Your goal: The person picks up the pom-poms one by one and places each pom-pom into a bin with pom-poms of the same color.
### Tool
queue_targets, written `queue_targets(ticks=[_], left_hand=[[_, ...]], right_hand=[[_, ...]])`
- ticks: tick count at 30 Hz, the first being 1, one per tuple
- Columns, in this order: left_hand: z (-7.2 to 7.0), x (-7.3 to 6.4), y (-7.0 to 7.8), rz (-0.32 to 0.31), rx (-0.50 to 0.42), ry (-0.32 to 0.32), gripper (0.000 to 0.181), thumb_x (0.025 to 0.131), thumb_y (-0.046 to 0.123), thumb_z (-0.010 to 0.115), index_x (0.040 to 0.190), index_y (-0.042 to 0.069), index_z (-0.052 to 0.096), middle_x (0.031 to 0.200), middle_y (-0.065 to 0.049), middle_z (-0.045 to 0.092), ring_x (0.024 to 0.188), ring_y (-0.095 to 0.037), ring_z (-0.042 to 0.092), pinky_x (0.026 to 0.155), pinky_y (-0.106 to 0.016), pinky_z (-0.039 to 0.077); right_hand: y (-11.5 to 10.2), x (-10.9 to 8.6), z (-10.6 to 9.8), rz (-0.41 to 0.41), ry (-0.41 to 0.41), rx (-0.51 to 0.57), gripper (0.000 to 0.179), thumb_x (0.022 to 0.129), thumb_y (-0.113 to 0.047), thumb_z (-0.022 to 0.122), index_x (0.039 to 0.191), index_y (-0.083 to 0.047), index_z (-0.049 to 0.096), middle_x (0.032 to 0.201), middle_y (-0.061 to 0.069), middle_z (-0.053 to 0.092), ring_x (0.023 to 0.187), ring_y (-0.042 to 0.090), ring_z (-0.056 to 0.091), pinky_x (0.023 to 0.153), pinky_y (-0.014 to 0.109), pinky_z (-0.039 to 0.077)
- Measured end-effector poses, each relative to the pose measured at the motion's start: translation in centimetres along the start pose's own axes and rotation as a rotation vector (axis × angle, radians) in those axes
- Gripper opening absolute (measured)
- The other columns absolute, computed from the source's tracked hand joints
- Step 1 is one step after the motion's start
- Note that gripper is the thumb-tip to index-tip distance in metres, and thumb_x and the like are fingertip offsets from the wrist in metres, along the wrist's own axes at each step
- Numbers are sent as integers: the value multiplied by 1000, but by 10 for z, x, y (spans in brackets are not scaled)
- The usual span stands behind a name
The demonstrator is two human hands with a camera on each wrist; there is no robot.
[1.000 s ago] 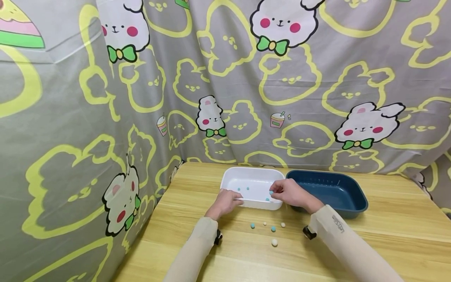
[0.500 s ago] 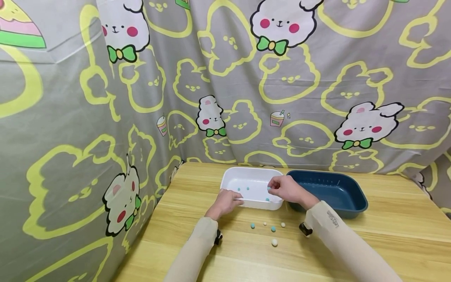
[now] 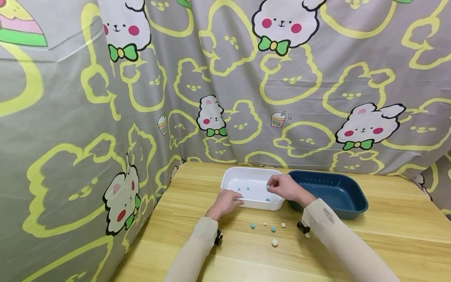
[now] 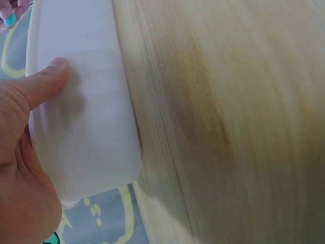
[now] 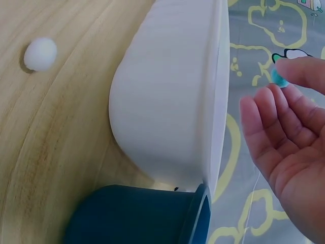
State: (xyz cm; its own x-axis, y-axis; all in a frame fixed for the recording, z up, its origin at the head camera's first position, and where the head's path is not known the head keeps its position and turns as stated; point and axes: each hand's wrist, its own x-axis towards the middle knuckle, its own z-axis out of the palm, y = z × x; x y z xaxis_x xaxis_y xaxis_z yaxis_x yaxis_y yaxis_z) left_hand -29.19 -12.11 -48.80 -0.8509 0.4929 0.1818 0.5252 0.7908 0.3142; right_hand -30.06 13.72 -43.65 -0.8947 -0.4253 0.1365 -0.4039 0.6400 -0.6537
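Observation:
My left hand (image 3: 225, 202) grips the near-left rim of a white plastic basin (image 3: 262, 204), with the thumb against its outer wall in the left wrist view. Over the basin's right part, my right hand (image 3: 286, 187) pinches a small blue ball (image 5: 278, 78) between thumb and fingertips. Several other small blue balls lie inside the basin, one near its front wall (image 3: 267, 199). In front of the basin, two blue balls (image 3: 273, 229) and several white balls (image 3: 275, 243) of different sizes lie on the wooden table.
A dark blue basin (image 3: 358, 196) stands right beside the white one, and nothing shows inside its visible part. Patterned grey cloth (image 3: 246, 78) hangs behind and to the left of the table (image 3: 394, 219).
My right hand has moved slightly left and away from me with the blue ball still pinched. A white ball now shows by the right wrist. The left hand stays on the rim.

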Motion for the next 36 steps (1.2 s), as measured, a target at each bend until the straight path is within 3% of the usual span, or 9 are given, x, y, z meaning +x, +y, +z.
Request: queue_targets(ticks=[9, 36], left_hand=[[1, 1, 0, -12, -4, -4, 13, 88, 29, 66, 80, 24, 74, 78, 16, 69, 76, -1, 61, 85, -32, 33], [0, 1, 0, -30, -13, -14, 12, 89, 29, 66, 82, 23, 75, 77, 16, 69, 75, -1, 59, 85, -32, 32]], right_hand=[[7, 5, 0, 53, 5, 17, 5, 86, -13, 67, 88, -9, 66, 76, 1, 57, 71, 18, 51, 66, 32, 44], [14, 26, 1, 56, -9, 1, 15, 91, -12, 61, 100, -2, 67, 83, 3, 60, 75, 18, 52, 68, 33, 45]])
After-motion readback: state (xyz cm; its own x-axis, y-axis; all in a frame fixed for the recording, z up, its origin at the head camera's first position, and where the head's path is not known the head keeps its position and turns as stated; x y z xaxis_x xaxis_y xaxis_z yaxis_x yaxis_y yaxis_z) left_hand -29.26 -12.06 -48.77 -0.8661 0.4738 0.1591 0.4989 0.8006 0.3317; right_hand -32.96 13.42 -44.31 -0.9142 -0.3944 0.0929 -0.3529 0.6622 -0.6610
